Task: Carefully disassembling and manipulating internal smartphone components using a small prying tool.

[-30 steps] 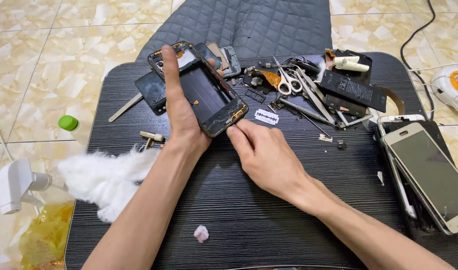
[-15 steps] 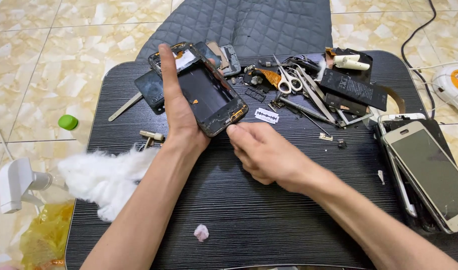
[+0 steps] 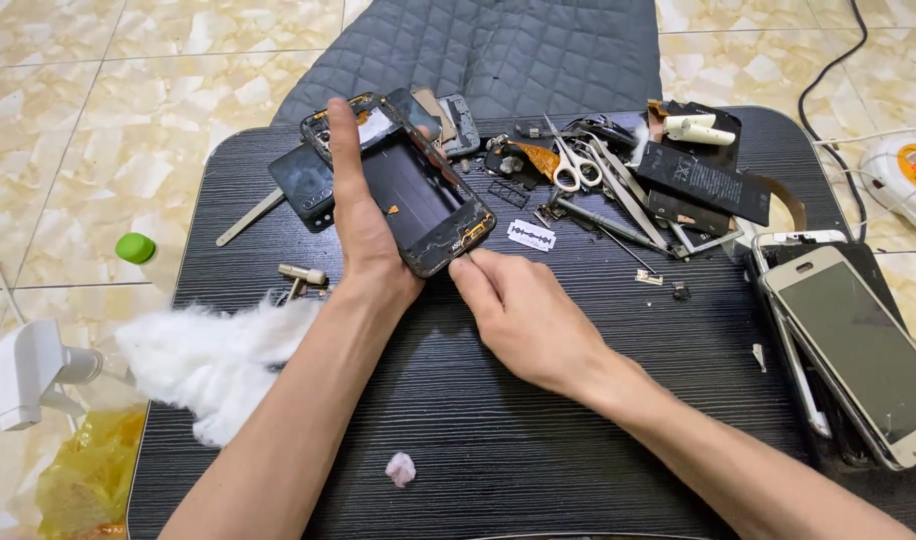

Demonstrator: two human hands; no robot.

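An opened black phone frame (image 3: 418, 190) lies tilted on the dark table (image 3: 538, 440), its insides facing up. My left hand (image 3: 363, 225) lies along its left side, index finger stretched up the edge, holding it down. My right hand (image 3: 523, 315) rests on the table just below the frame's lower right corner, fingertips pinched together at that corner. Whether the fingers hold a small tool or part is hidden.
Scissors (image 3: 575, 165), tweezers, a razor blade (image 3: 531, 235), a black battery (image 3: 703, 182) and loose phone parts crowd the far side. Two phones (image 3: 858, 345) lie at the right edge. White cotton wool (image 3: 213, 360) lies left, a pink scrap (image 3: 401, 468) near the front.
My right hand has slid slightly up and right, bringing its fingertips to the frame's lower corner. My left hand and the frame have stayed put.
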